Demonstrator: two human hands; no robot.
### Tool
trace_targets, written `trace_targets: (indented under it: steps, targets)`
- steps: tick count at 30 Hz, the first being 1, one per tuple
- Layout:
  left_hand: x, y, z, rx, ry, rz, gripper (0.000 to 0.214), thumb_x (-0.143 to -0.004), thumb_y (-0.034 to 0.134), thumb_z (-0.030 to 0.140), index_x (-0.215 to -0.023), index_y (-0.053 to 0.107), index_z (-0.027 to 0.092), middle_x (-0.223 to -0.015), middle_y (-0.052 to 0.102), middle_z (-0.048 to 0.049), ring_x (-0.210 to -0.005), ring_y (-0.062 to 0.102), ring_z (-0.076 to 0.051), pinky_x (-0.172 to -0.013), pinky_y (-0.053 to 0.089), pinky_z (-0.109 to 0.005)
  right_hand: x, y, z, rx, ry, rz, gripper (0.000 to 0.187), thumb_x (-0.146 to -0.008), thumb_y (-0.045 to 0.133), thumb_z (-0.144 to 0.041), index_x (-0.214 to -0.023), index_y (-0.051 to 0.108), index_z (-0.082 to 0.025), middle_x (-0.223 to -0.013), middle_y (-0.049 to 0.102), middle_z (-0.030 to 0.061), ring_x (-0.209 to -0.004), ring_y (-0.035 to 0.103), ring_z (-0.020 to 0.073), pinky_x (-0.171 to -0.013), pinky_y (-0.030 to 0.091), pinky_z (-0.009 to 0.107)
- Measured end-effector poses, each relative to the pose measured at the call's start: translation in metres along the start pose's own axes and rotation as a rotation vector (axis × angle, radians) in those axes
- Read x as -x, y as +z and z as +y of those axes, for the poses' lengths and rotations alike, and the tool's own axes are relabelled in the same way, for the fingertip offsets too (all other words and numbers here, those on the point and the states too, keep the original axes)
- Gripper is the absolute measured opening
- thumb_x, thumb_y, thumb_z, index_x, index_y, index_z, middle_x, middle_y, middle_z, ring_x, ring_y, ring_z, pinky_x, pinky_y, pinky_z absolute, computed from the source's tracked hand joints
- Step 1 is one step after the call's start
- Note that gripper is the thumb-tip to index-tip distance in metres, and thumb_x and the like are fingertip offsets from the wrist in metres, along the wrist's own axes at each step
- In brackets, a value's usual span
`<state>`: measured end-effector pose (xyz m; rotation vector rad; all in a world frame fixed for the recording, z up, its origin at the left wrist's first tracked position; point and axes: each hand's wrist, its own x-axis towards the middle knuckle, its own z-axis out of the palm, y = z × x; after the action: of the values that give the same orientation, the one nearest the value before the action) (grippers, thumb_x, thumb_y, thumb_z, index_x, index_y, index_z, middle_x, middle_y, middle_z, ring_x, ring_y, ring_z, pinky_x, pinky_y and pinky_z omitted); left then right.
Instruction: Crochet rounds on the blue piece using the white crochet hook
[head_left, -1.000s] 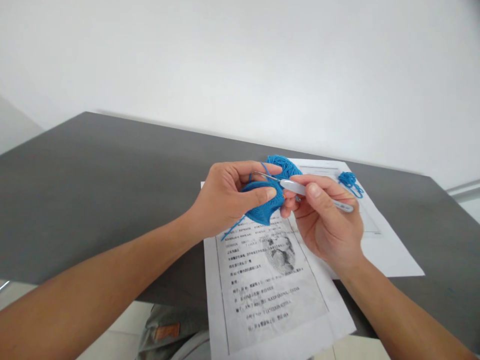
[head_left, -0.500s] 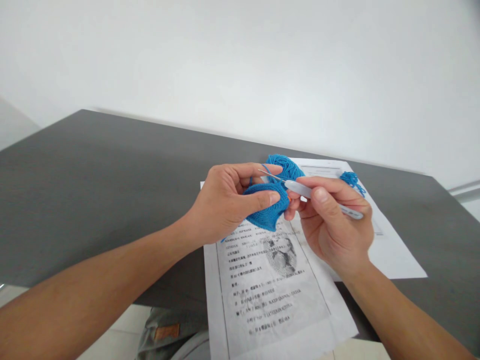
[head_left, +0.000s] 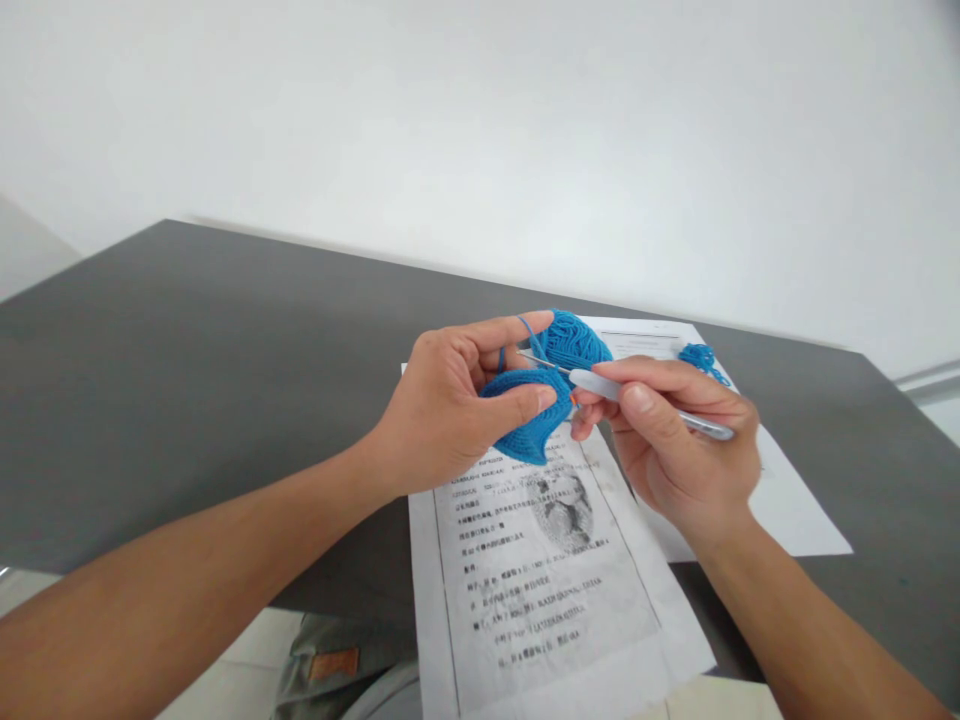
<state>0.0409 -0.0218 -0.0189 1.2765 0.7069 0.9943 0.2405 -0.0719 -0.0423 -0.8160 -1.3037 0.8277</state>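
A blue crocheted piece [head_left: 534,442] sits between the two hands, above a printed sheet [head_left: 525,640], its pointed corner turned to six o'clock. The left hand [head_left: 450,400] comes in from nine o'clock, its grip closed on the piece, with the thumb pressed flat across the near face. A blue yarn strand [head_left: 526,325] loops over the left index finger, which stretches toward two o'clock. The right hand [head_left: 675,430], at three o'clock from the piece, has its grip closed round the pale handle of a crochet hook [head_left: 596,386], thumb and index finger holding it from either side. The hook's thin metal shaft points between nine and ten o'clock, its tip close under the left index finger; whether it has caught the strand is too fine to tell from here. A small orange bit [head_left: 574,398] shows at the piece's three o'clock edge, by the right fingertips.

At one o'clock from the piece lies a ball of blue yarn [head_left: 576,342], and farther out, between two and three o'clock, a small loose tangle of yarn [head_left: 699,358] rests on a second sheet [head_left: 795,515]. Both sheets lie on the dark grey worktop [head_left: 225,330], the nearer one reaching past its front edge toward six o'clock.
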Motion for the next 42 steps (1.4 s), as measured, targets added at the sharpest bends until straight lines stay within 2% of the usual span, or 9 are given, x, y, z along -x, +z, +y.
trace_targets:
  steps: [8, 16, 30, 36, 42]
  targets:
    - [-0.001, 0.000, 0.001, -0.062, 0.044, -0.014, 0.070, -0.070, 0.086, 0.010, -0.139, 0.074, 0.007, -0.075, 0.064, 0.0035, -0.063, 0.055, -0.006, -0.054, 0.047, -0.016, 0.000, -0.013, -0.002, 0.104, -0.085, -0.072, 0.015, -0.098, 0.079, -0.028, -0.111, 0.087, -0.030, -0.089, 0.084, 0.0026, -0.067, 0.079, 0.0173, -0.064, 0.069, 0.035]
    - [-0.001, 0.001, -0.001, -0.123, 0.080, 0.005, 0.064, -0.072, 0.084, 0.012, -0.135, 0.077, 0.009, -0.073, 0.063, 0.0040, -0.061, 0.054, -0.007, -0.053, 0.047, -0.017, 0.001, -0.028, -0.005, 0.194, -0.160, -0.129, 0.019, -0.099, 0.077, -0.021, -0.114, 0.086, -0.029, -0.093, 0.083, 0.0036, -0.068, 0.077, 0.0198, -0.060, 0.061, 0.040]
    - [-0.002, 0.001, 0.000, -0.103, 0.063, 0.027, 0.062, -0.071, 0.084, 0.011, -0.133, 0.078, 0.009, -0.072, 0.063, 0.0044, -0.060, 0.054, -0.007, -0.053, 0.048, -0.017, 0.000, -0.028, -0.011, 0.223, -0.179, -0.132, 0.020, -0.098, 0.076, -0.020, -0.114, 0.086, -0.028, -0.086, 0.081, 0.0037, -0.069, 0.075, 0.0204, -0.064, 0.059, 0.041]
    - [-0.002, 0.001, 0.001, -0.133, 0.071, 0.049, 0.058, -0.071, 0.085, 0.013, -0.129, 0.080, 0.012, -0.073, 0.063, 0.0038, -0.060, 0.056, -0.008, -0.053, 0.050, -0.019, -0.001, -0.029, -0.010, 0.252, -0.206, -0.135, 0.021, -0.098, 0.077, -0.021, -0.113, 0.086, -0.032, -0.083, 0.082, 0.0037, -0.067, 0.074, 0.0220, -0.062, 0.061, 0.043]
    - [0.000, 0.001, -0.003, -0.280, 0.185, 0.073, 0.054, -0.077, 0.080, 0.012, -0.130, 0.081, 0.015, -0.073, 0.063, 0.0025, -0.061, 0.055, -0.010, -0.055, 0.050, -0.021, -0.003, -0.027, -0.016, 0.373, -0.282, -0.146, 0.028, -0.097, 0.076, -0.017, -0.116, 0.085, -0.035, -0.081, 0.082, 0.0026, -0.066, 0.074, 0.0229, -0.061, 0.061, 0.044]
